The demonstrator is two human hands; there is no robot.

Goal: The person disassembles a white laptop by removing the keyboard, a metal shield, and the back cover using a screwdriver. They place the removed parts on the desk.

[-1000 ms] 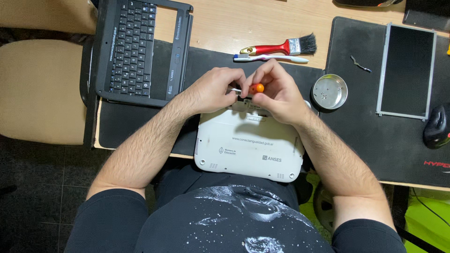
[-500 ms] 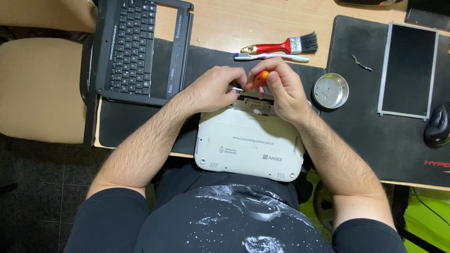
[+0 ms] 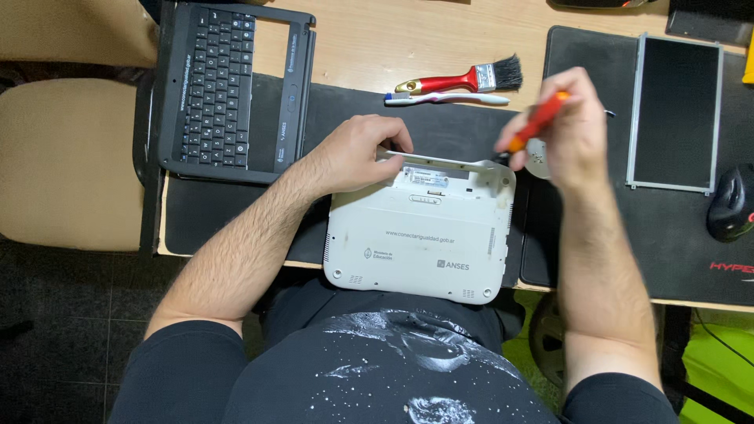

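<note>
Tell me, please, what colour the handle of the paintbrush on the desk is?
Red, with a gold tip; the paintbrush shows clearly in the head view.

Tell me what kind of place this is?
Probably a home electronics repair desk: a white laptop base lies underside up on a black mat, beside a detached keyboard bezel and a bare screen panel. The right hand holds an orange-handled screwdriver.

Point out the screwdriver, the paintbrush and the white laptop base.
screwdriver point(image 3: 538, 122): head view, on its orange handle, held in the right hand.
paintbrush point(image 3: 440, 82): head view, on its red handle.
white laptop base point(image 3: 416, 243): head view, on the middle of its underside.
</note>
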